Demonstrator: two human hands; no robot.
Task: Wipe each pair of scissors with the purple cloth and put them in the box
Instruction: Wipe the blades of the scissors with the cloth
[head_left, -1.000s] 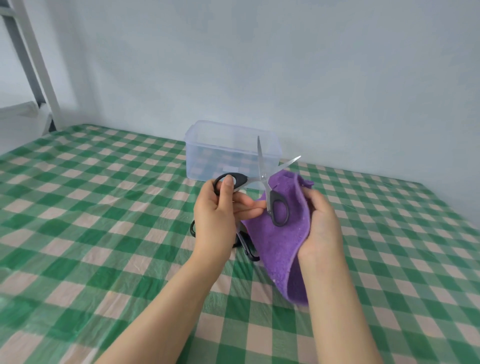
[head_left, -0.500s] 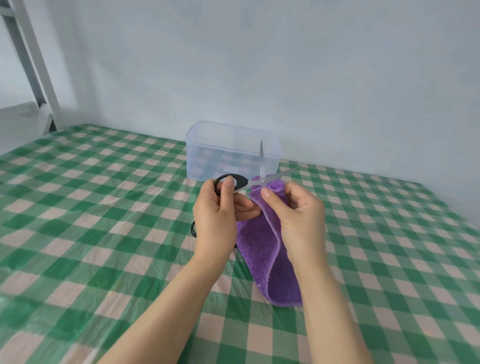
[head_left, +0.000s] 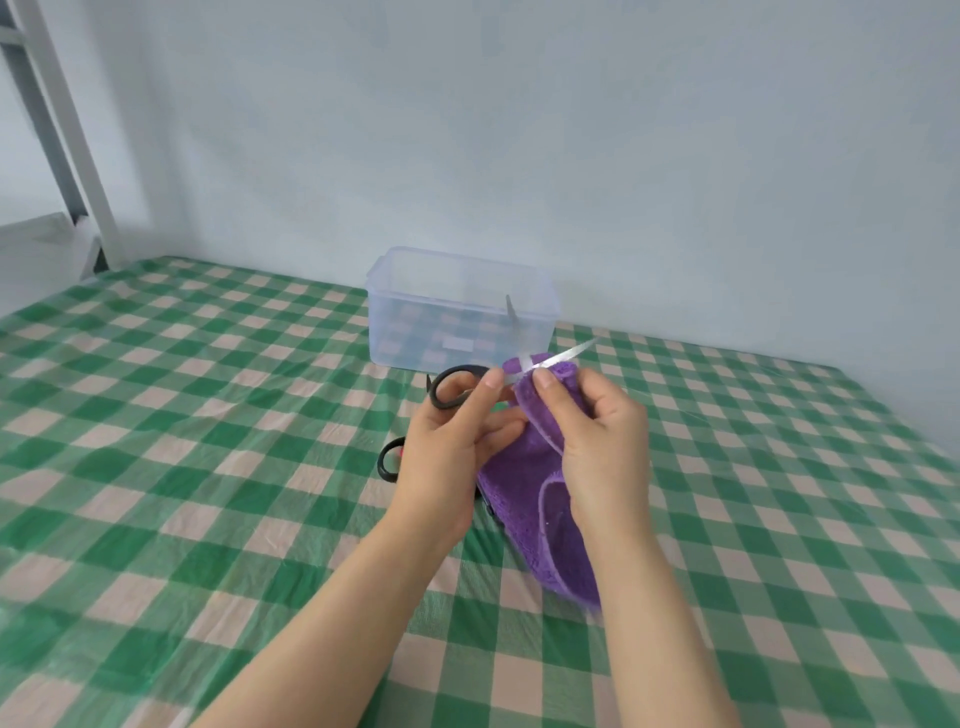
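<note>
Left grip (head_left: 452, 447) clenched on the black-handled scissors (head_left: 457, 370), held above the checked cover (head_left: 208, 415) just in front of the clear box (head_left: 457, 312); right grip (head_left: 602, 431) pinches the purple cloth (head_left: 524, 493) over one blade; the other blade points up, blurred; a pale label on the box wall, too faint to read; second scissors (head_left: 383, 462) lie below, mostly hidden behind hand and cloth.
</note>
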